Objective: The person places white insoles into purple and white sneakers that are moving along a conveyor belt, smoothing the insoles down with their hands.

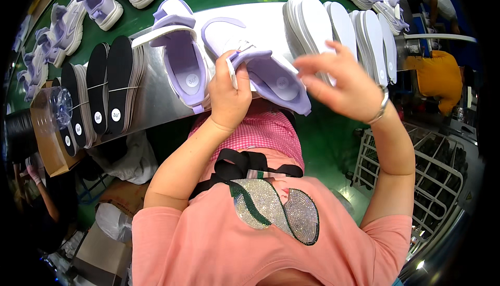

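Note:
A white and lavender sneaker [278, 80] lies tilted at the front of the metal bench, its heel toward me and its lavender insole showing inside. My left hand [230, 90] pinches the sneaker's tongue and collar near the laces. To the right of the shoe's opening, my right hand [338, 83] hovers with fingers spread and nothing in them. Just left of the held shoe sits a second sneaker [186, 67], its tongue pulled up and back, a lavender insole inside.
White insoles [312, 28] stand in stacks to the right. Banded black insoles [122, 83] fill the left side beside a cardboard box [49, 140]. Finished-looking sneakers [99, 7] line the green surface behind. A white wire rack [416, 171] stands at lower right; another person's arm [44, 195] shows far left.

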A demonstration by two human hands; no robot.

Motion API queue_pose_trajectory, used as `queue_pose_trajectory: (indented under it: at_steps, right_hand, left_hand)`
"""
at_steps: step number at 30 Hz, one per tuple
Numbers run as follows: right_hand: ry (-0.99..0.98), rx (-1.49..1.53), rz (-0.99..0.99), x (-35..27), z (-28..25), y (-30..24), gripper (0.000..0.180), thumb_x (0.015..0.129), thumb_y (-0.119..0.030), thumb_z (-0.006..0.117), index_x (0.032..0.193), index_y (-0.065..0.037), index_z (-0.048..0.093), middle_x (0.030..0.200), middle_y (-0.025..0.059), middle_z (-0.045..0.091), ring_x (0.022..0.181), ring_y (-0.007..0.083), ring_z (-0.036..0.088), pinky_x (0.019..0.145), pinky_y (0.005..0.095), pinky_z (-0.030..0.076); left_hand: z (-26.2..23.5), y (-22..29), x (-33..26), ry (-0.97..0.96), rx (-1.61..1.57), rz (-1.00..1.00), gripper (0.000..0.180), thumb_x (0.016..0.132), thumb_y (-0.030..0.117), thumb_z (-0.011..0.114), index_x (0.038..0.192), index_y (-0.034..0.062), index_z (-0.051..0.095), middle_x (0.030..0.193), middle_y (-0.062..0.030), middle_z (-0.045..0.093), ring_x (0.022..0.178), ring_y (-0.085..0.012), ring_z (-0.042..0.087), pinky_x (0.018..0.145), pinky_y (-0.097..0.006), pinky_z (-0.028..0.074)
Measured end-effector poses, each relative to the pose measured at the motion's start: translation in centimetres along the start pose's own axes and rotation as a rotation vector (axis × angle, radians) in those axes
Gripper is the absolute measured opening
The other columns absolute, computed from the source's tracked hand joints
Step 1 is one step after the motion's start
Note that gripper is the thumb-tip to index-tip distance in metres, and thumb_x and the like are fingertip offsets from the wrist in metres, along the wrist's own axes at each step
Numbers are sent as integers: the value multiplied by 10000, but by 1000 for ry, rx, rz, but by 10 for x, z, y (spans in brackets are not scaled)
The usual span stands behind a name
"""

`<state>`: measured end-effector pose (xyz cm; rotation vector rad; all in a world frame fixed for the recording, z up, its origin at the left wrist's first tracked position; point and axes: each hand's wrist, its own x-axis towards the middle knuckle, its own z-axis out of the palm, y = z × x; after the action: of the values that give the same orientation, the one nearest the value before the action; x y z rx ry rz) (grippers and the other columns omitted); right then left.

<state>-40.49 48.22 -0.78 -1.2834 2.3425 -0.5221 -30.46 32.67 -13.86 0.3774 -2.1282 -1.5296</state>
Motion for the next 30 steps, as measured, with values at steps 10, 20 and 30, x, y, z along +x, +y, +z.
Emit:
queue_pose_trajectory:
  at_steps: [10, 20, 30]
  right_hand:
    - [-714, -319, 182, 21, 67, 24, 214, 686, -137, 557, 858, -20, 610, 790, 172, 632, 799, 292, 617, 903, 484, 301]
    - [-537, -248, 154, 10, 71, 23, 165, 674, -143, 546, 759, -13, 604, 700, 188, 617, 710, 324, 615, 823, 425, 385]
    - [-331, -100, 288, 52, 96, -24, 235, 753, -203, 468, 840, -42, 614, 808, 177, 638, 764, 342, 619, 760, 505, 404]
  left_hand:
    - [19, 14, 31, -72, -68, -211, 320, 845, 165, 516, 1104, -8, 440, 866, -198, 595, 789, -310, 592, 688, -364, 457]
    - [6, 26, 29, -219, 18, -132, 571, 800, 170, 595, 1253, 15, 284, 1129, -198, 505, 990, -282, 527, 825, -359, 427]
    - [-74, 30, 29, -343, 766, -201, 540, 781, 442, 568, 1009, -45, 523, 691, -173, 616, 636, -316, 615, 582, -393, 480]
